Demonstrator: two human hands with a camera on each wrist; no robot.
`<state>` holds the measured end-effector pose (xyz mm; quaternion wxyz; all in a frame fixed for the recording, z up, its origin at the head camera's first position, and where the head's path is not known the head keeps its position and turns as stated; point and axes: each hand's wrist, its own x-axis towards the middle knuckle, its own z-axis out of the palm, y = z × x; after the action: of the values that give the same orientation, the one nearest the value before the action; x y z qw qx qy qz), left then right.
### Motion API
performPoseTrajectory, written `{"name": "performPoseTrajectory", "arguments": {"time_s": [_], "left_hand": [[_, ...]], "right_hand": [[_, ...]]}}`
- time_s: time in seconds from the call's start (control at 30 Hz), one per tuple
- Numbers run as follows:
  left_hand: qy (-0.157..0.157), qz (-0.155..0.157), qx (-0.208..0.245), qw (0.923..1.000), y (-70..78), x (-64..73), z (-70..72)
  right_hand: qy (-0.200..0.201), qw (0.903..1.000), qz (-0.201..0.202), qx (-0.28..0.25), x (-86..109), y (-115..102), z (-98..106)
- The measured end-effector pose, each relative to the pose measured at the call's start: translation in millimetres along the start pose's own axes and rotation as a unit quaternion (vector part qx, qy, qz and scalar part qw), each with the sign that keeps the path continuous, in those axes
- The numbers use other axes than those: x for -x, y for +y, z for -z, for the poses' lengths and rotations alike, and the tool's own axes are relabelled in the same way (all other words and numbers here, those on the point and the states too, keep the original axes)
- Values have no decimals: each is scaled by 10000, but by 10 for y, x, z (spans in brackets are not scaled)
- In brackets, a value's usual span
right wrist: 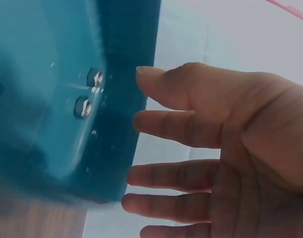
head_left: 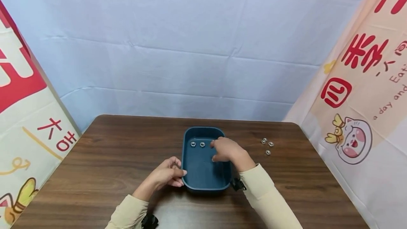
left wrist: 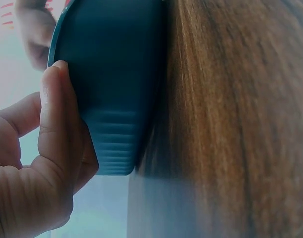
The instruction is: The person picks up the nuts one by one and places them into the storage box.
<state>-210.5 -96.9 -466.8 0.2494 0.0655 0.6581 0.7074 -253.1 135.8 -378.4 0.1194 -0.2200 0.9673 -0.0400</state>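
A dark blue rectangular plastic tray (head_left: pixel 206 189) rests on the table. My left hand (head_left: pixel 168 174) grips its left side, the thumb over the rim and the other fingers against the outer wall. Two metal hex nuts, a left one (head_left: pixel 193 144) and a right one (head_left: pixel 202 144), lie side by side on the tray floor near the far end. My right hand (head_left: pixel 226 150) hovers over the tray's right side, just right of these nuts. In the right wrist view its fingers extend loosely apart, with nothing visible between them.
Several more hex nuts (head_left: pixel 268 152) lie loose on the brown wooden table (head_left: pixel 127 151), to the right of the tray. A pale cloth (head_left: pixel 178 45) hangs behind the table, and printed cloths (head_left: pixel 349 98) hang at both sides.
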Motion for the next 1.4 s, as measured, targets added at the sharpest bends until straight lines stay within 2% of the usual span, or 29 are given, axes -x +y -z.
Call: {"name": "performPoseTrajectory", "arguments": {"time_s": [0.3, 0.9, 1.17, 1.4], "left_hand": [[-11, 3, 2, 10000, -5, -11, -8], [-9, -17, 55, 10000, -5, -12, -10], [38, -31, -65, 10000, 11, 2, -10], [42, -41, -10, 10000, -12, -11, -16]], "right_hand": [[388, 9987, -323, -115, 184, 139, -47], [781, 9956, -184, -478, 427, 413, -103], [763, 9945, -344, -637, 474, 566, -77], [604, 9961, -376, -528, 539, 705, -84]]}}
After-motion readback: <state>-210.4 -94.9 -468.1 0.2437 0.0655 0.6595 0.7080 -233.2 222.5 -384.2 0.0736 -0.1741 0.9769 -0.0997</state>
